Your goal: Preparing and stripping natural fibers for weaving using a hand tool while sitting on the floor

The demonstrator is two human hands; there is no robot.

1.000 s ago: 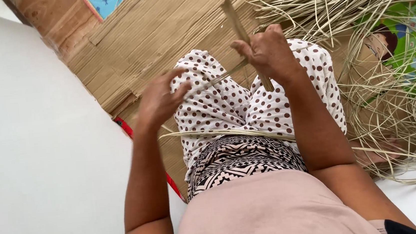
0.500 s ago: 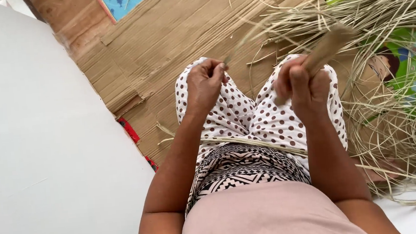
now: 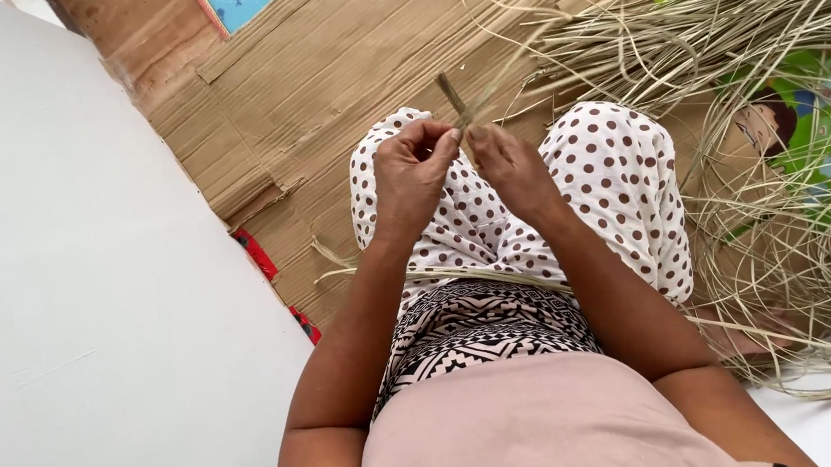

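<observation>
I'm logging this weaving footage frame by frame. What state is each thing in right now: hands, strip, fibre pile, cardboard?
left hand: raised over the lap, fingertips pinched on the strip.
right hand: raised beside it, fingertips pinched on the same strip.
dried fibre strip: held between both hands, its end sticking up.
pile of dried fibres: loose, tangled, spread on the floor at the right.
flattened cardboard: lying flat, creased.
dotted cloth: draped over the knees.

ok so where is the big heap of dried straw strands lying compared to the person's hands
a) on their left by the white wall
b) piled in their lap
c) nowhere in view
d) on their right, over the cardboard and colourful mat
d: the heap of dried strands spreads out beyond the right hand, over the cardboard and colourful mat; the left hand is on the white wall's side.
</observation>
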